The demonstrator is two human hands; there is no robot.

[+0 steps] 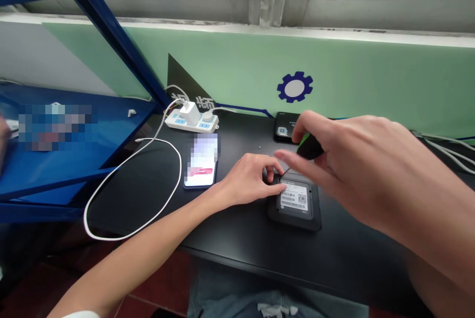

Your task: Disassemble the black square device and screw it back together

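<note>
Black labelled device (294, 202) under left hand (247, 179) and right hand (334, 162)

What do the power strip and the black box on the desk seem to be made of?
The power strip looks like white plastic, smooth with a soft sheen. The black box seems matte plastic, its edges dull, though coated metal is possible.

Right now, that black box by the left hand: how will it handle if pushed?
The black box looks rigid and flat, so it probably won't tip or roll. Its smooth casing on the dark tabletop may slide easily under a push from the left hand. Weight can't be judged from here.
</note>
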